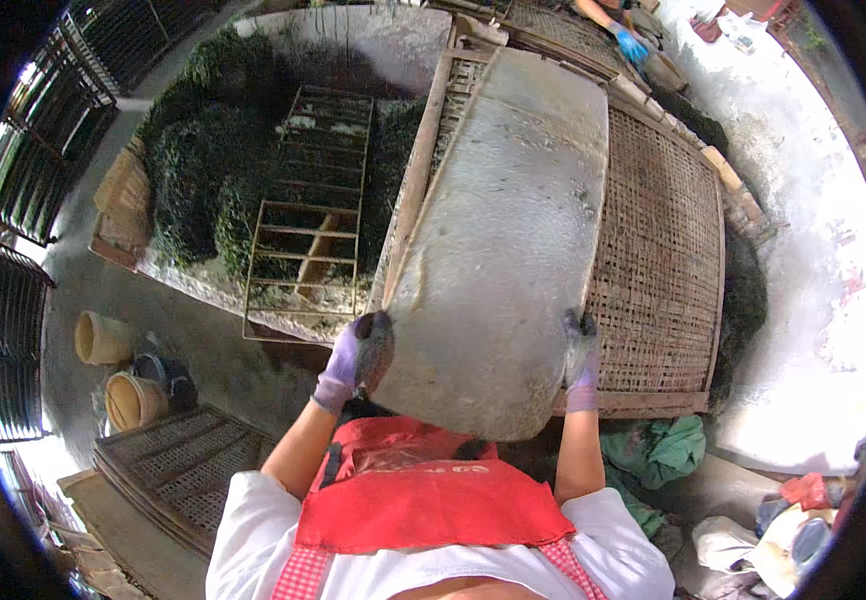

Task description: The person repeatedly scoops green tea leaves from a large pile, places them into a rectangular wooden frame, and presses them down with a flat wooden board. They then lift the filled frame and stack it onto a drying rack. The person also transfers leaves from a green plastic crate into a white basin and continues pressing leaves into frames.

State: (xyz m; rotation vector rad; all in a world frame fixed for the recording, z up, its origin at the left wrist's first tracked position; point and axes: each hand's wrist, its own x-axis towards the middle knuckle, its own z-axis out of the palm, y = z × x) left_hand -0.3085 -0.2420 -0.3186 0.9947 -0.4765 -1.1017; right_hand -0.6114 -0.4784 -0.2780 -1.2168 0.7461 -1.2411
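A long, worn grey board (508, 232) with scuffed, wet-looking patches stretches away in front of me. My left hand (359, 352), in a purple and dark glove, grips its left edge close to the near end. On the opposite edge, my right hand (581, 356) has hold of it in a matching glove. The near end of the board hangs just before my red apron (433, 502). Beneath and to the right of it lies a framed woven lattice rack (662, 262). A strip of lattice also shows along the board's far left side.
Left stands a pale-walled bed heaped with dark green leafy material (192, 180); a ladder-like metal frame (301, 266) leans there. Buckets (132, 401) and stacked lattice racks (177, 465) are lower left. Green cloth (654, 454) lies right. At top, another person's blue-gloved hand (631, 46) is visible.
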